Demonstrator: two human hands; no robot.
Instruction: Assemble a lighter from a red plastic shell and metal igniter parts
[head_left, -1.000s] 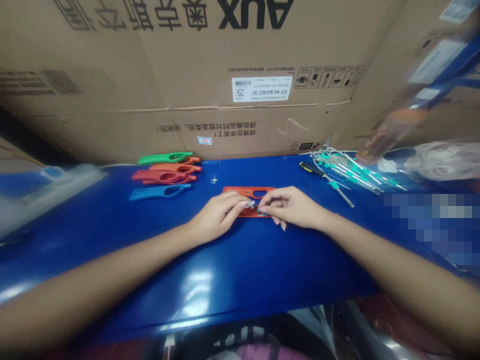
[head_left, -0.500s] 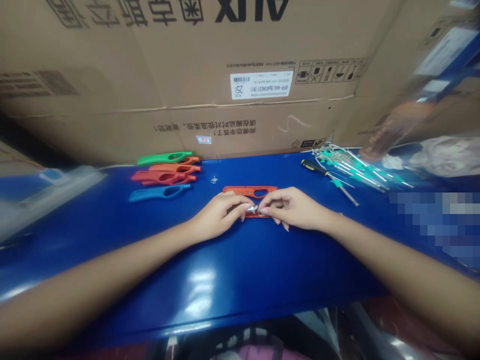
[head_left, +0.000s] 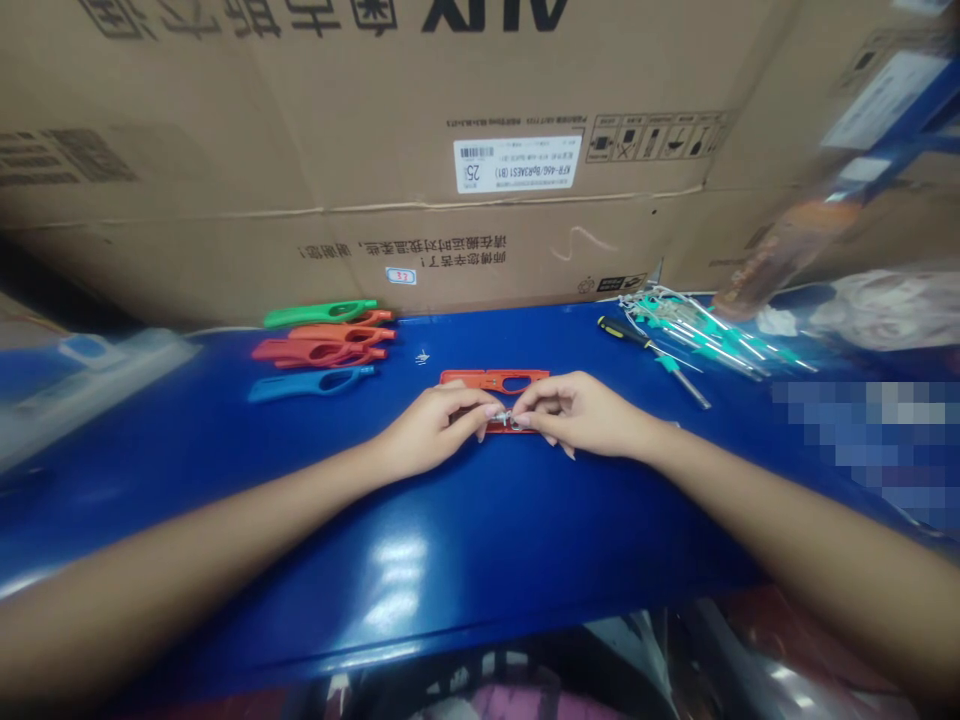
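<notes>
Over the middle of the blue table, my left hand (head_left: 427, 428) pinches a small silvery metal part (head_left: 503, 417) between thumb and index finger. My right hand (head_left: 589, 415) is closed in a pinch at the right end of that part; what its fingertips hold is too small to make out. Beneath the fingertips lies an orange lighter-like plastic shell half (head_left: 517, 430), mostly hidden by the hands. Just beyond it rests a second orange shell half (head_left: 491, 379) with an oval opening near its right end.
At left lie green (head_left: 321, 313), orange-red (head_left: 322, 352) and blue handles (head_left: 311, 384). Tiny pale pieces (head_left: 422, 357) lie nearby. Several metal rods with teal ends (head_left: 705, 335) and a black-yellow screwdriver (head_left: 625, 331) are at right. A bottle (head_left: 784, 255) and a cardboard wall (head_left: 337, 150) stand behind.
The view has shifted slightly. Both hands stay over the orange shell halves, and the silvery part has turned a little between the fingertips.
</notes>
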